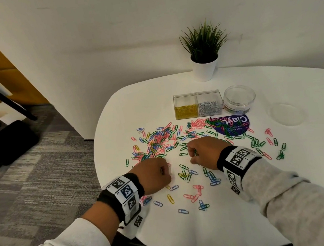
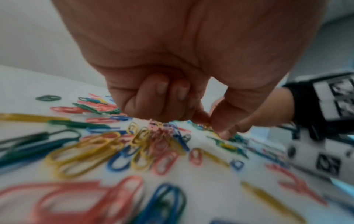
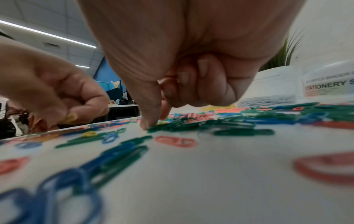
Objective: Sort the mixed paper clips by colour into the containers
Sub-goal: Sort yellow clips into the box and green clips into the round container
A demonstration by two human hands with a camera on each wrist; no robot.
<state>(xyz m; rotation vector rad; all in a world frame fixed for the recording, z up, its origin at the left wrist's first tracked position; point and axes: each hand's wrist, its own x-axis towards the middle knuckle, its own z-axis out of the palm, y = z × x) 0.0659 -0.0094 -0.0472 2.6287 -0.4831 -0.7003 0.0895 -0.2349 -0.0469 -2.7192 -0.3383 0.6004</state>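
**Desk:** What do you have on the hands?

**Me:** Both are down in the scatter of paper clips on the white table. My left hand is curled tight, with the thumb and forefinger tips together low over the table. From the right wrist view there is something yellow pinched there, though it is too blurred for me to call it a clip with certainty.

**Desk:** And the right?

**Me:** The right hand is curled too, its thumb and forefinger tips down on the edge of a cluster of green clips. I cannot tell whether one is actually gripped — the tips meet the pile and hide the contact.

**Desk:** Where are the containers from there?

**Me:** Beyond the right hand's knuckles, past the thickest part of the scatter: a clear box of gold clips, touching it a clear box of silver clips, and just beside that a round clear tub labelled "STATIONERY". Farther still stands a potted plant. A purple round sticker lies under some clips between the right hand and the tub.
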